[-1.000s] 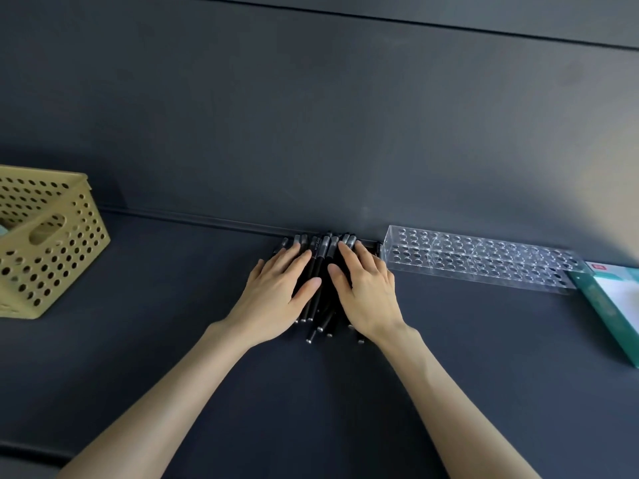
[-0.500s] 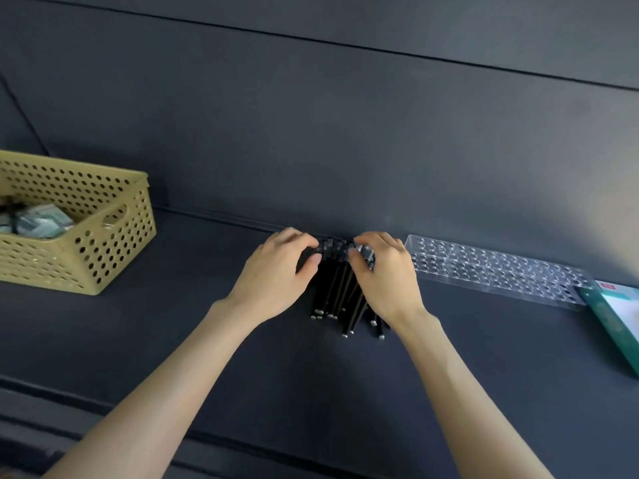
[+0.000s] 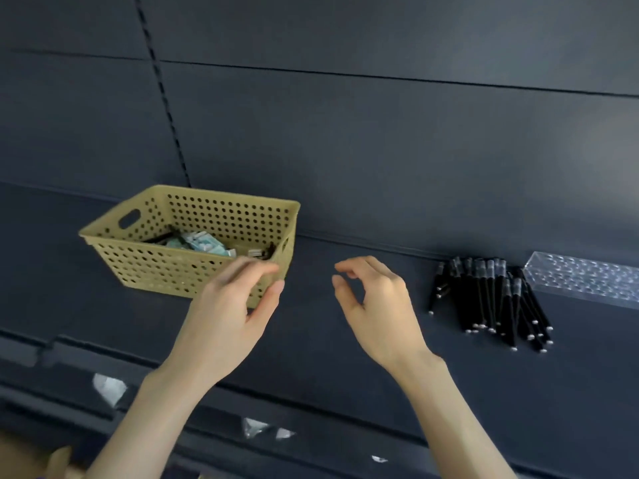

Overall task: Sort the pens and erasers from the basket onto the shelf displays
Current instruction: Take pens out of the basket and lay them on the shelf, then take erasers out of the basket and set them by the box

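On a dark shelf, 2 empty hands, fingers loosely curled, hang between jobs: the left hand by the basket's near corner, apparently bound for more stock; the right hand just beside it. Black pens, silver-tipped, lie fanned beside the clear rack, seemingly awaiting slotting. Pale packets, probably erasers, sit in the basket.

On the shelf, the basket sits at the left with packets inside. The pens lie in a fanned row at the right, against the far wall, just left of the rack. Both hands hover between basket and pens.
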Tool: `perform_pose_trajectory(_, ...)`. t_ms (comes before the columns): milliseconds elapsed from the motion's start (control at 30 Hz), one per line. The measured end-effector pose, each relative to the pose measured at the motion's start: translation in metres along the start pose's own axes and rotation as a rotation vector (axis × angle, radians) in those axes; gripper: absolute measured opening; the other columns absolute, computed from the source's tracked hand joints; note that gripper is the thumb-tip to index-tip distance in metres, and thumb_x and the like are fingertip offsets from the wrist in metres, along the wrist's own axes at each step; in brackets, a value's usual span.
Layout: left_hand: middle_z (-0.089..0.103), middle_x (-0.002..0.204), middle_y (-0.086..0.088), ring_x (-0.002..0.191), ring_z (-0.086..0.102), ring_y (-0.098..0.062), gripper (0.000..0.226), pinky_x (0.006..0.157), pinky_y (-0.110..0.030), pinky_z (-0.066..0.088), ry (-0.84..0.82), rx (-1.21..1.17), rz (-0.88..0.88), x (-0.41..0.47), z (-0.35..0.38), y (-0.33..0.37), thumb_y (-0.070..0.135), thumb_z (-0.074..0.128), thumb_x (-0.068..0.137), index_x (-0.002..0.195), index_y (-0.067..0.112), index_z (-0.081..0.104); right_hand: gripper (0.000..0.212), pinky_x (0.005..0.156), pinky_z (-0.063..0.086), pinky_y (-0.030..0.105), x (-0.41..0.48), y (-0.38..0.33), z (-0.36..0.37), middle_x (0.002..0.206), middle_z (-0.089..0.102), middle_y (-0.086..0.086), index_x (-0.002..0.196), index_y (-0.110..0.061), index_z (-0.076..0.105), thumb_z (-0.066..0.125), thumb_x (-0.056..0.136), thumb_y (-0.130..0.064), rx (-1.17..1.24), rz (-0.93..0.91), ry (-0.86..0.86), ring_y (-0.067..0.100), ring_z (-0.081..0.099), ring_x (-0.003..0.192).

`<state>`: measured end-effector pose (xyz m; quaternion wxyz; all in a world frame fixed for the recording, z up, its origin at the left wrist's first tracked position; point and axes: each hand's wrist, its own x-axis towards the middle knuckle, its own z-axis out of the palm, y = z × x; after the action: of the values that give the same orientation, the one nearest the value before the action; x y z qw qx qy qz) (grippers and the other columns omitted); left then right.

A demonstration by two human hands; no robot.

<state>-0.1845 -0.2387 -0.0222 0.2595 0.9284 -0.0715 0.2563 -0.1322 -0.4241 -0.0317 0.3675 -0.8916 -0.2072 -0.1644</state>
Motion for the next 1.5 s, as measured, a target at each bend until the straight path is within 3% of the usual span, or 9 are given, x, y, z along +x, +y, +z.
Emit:
perform_pose_trajectory(167,0.063,0.103,0.003,0.062,0.050,0.002,0.024,0.064,-0.008,0.033,0.035,-0.037,0.021,0.009,-0.049,-0.058,0.027,0.058,0.091,0.107,0.010,0.067,0.019,0.080,0.051,0.041,0.020,-0.057,0.042,0.107,0.063,-0.003,0.106,-0.010,0.065,0.054,0.093,-0.019,0.015,-0.047,0.004,0.018,0.058,0.099)
perform_pose_trajectory(300,0.062,0.102,0.005,0.078,0.055,-0.002,0.031,0.066,-0.013,0.039,-0.011,-0.060,0.056,0.036,-0.062,-0.097,0.036,0.053,0.093,0.108,0.012,0.066,0.018,0.077,0.051,0.042,0.051,-0.080,0.063,0.102,0.063,0.000,0.104,-0.009,0.065,0.055,0.092,-0.018,-0.019,-0.072,0.003,0.020,0.059,0.093)
perform_pose_trajectory(400,0.064,0.103,0.006,0.095,0.060,-0.010,0.029,0.079,-0.030,0.051,-0.046,-0.065,0.054,0.058,-0.065,-0.122,0.033,0.053,0.093,0.109,0.014,0.066,0.019,0.078,0.051,0.041,0.076,-0.087,0.078,0.105,0.063,0.000,0.106,-0.011,0.065,0.055,0.092,-0.019,-0.057,-0.076,-0.020,0.020,0.060,0.091)
perform_pose_trajectory(467,0.064,0.105,0.008,0.097,0.059,-0.007,0.025,0.085,-0.029,0.050,-0.093,-0.054,0.055,0.072,-0.064,-0.137,0.027,0.057,0.092,0.112,0.015,0.066,0.019,0.079,0.051,0.041,0.092,-0.087,0.089,0.106,0.062,-0.001,0.107,-0.013,0.064,0.054,0.092,-0.020,-0.054,-0.065,-0.053,0.020,0.061,0.089)
perform_pose_trajectory(600,0.063,0.110,0.014,0.099,0.056,0.003,0.026,0.080,-0.005,0.040,-0.293,-0.079,-0.001,0.094,-0.063,-0.163,0.030,0.055,0.092,0.116,0.022,0.063,0.019,0.084,0.050,0.037,0.121,-0.082,0.107,0.106,0.064,-0.003,0.108,-0.015,0.064,0.054,0.093,-0.022,-0.052,-0.060,-0.170,0.014,0.061,0.092)
perform_pose_trajectory(867,0.062,0.113,0.016,0.100,0.058,0.002,0.035,0.092,-0.029,0.049,-0.723,-0.017,-0.057,0.148,-0.059,-0.219,0.045,0.054,0.089,0.121,0.029,0.057,0.026,0.091,0.047,0.038,0.180,-0.077,0.140,0.104,0.063,-0.006,0.111,-0.024,0.060,0.056,0.090,-0.040,-0.158,0.005,-0.595,0.013,0.056,0.101)
perform_pose_trajectory(1033,0.053,0.123,0.019,0.110,0.052,0.000,0.044,0.097,-0.026,0.045,-1.026,0.092,0.047,0.175,-0.046,-0.243,0.053,0.053,0.087,0.125,0.030,0.053,0.036,0.091,0.049,0.033,0.200,-0.078,0.158,0.109,0.062,-0.010,0.115,-0.023,0.059,0.060,0.086,-0.045,-0.194,0.103,-0.871,0.007,0.058,0.098)
perform_pose_trajectory(1367,0.063,0.097,0.002,0.085,0.060,-0.018,0.042,0.074,-0.034,0.052,-1.228,0.174,0.214,0.194,-0.013,-0.245,0.051,0.059,0.086,0.107,0.015,0.062,0.023,0.078,0.047,0.030,0.203,-0.071,0.182,0.083,0.059,-0.014,0.095,-0.023,0.063,0.069,0.081,-0.041,-0.167,0.281,-1.087,0.009,0.058,0.083)
perform_pose_trajectory(1500,0.047,0.078,-0.004,0.064,0.040,-0.017,0.046,0.046,-0.021,0.027,-1.284,0.175,0.172,0.194,-0.007,-0.247,0.050,0.060,0.086,0.089,0.004,0.061,0.016,0.068,0.043,0.020,0.207,-0.066,0.178,0.084,0.059,-0.013,0.097,-0.025,0.061,0.067,0.084,-0.033,-0.147,0.309,-1.056,0.004,0.055,0.076)
